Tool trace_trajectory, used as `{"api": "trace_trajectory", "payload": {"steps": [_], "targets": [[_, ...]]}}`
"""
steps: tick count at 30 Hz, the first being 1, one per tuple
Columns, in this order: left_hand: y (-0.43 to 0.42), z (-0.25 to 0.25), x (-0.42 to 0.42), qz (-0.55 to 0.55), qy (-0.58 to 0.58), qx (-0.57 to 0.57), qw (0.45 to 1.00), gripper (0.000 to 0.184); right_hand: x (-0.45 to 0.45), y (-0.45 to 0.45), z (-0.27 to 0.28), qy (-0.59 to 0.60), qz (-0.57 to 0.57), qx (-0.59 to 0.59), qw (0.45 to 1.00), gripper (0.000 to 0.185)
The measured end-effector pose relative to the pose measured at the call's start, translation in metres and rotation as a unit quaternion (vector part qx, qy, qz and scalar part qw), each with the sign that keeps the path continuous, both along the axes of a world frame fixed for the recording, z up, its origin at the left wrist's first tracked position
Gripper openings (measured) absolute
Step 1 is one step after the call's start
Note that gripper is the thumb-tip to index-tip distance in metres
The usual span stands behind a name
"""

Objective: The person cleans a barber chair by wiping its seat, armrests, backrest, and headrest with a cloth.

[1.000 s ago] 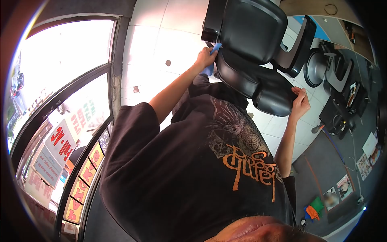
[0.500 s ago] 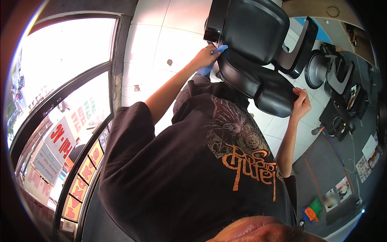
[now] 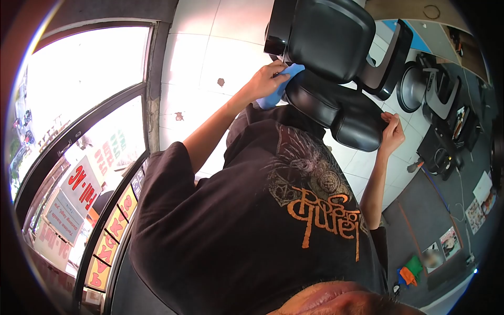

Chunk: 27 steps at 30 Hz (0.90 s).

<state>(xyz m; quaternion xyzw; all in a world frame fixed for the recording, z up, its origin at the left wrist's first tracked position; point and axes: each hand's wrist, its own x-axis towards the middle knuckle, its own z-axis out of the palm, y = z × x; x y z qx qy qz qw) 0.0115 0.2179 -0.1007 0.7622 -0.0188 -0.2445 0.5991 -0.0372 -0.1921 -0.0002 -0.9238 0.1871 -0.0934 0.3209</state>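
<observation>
A black padded barber chair (image 3: pixel 331 39) stands in front of me, its cushions glossy. My left hand (image 3: pixel 269 81) is closed on a blue cloth (image 3: pixel 275 95), which touches the left side of the chair's narrower cushion (image 3: pixel 313 98). Part of the cloth sticks out above my fingers, and the rest hangs below them. On the other side, my right hand (image 3: pixel 392 132) has its fingers curled over the outer edge of the smaller headrest-like pad (image 3: pixel 358 129). Some of those fingertips are hidden from view.
The chair's right armrest (image 3: pixel 395 63) juts out beyond the cushions. Another chair's round metal base (image 3: pixel 412 86) is at the right. White floor tiles (image 3: pixel 231 58) spread to the left, beside a glass door frame (image 3: pixel 89 100). A cable (image 3: pixel 460 194) runs along the right.
My left hand has shifted slightly down and left, and more of the blue cloth shows against the cushion. My right hand keeps its hold on the pad.
</observation>
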Motion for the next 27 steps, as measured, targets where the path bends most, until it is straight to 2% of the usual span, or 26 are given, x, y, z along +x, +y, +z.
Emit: {"api": "trace_trajectory", "payload": {"steps": [3,6,8,11,14,15,17,19,22,25,26,27], "targets": [[-0.010,-0.035,0.003,0.010,-0.011,0.042,0.999,0.025,0.001,-0.002,-0.002,0.005,0.000,0.001,1.000,0.044],[-0.017,-0.049,0.008,-0.001,-0.031,0.091,0.995,0.028,0.000,-0.001,-0.001,-0.001,0.005,0.002,1.000,0.044],[-0.016,-0.040,0.010,-0.017,-0.020,0.096,0.995,0.032,0.000,-0.003,-0.002,-0.003,0.006,0.004,1.000,0.044],[-0.012,-0.006,-0.001,0.005,-0.036,0.018,0.999,0.029,-0.001,-0.004,-0.005,0.001,0.002,-0.001,1.000,0.044],[-0.016,0.059,-0.015,-0.024,-0.105,-0.066,0.992,0.026,0.001,0.000,0.000,0.004,0.008,-0.017,1.000,0.044],[-0.024,0.076,-0.021,-0.055,-0.161,-0.105,0.980,0.022,0.001,-0.001,0.000,0.004,0.010,-0.019,1.000,0.044],[-0.045,0.107,-0.033,-0.110,-0.251,-0.067,0.959,0.029,-0.001,-0.002,0.000,0.005,0.010,-0.017,1.000,0.044],[-0.063,0.114,-0.044,-0.147,-0.280,0.038,0.948,0.030,-0.001,-0.004,-0.002,0.000,0.007,-0.010,1.000,0.044],[-0.072,0.098,-0.039,-0.093,-0.414,0.080,0.902,0.033,-0.002,-0.006,-0.006,-0.010,0.006,0.000,1.000,0.045],[-0.077,0.088,-0.028,-0.099,-0.418,0.052,0.901,0.036,-0.002,0.000,0.000,-0.018,0.008,0.025,0.999,0.045],[-0.079,0.083,-0.023,-0.081,-0.441,0.037,0.893,0.032,-0.001,0.001,0.000,-0.015,0.006,0.024,1.000,0.045],[-0.076,0.078,-0.017,-0.083,-0.410,0.037,0.908,0.029,0.000,0.001,0.000,-0.011,0.003,0.023,1.000,0.045]]}}
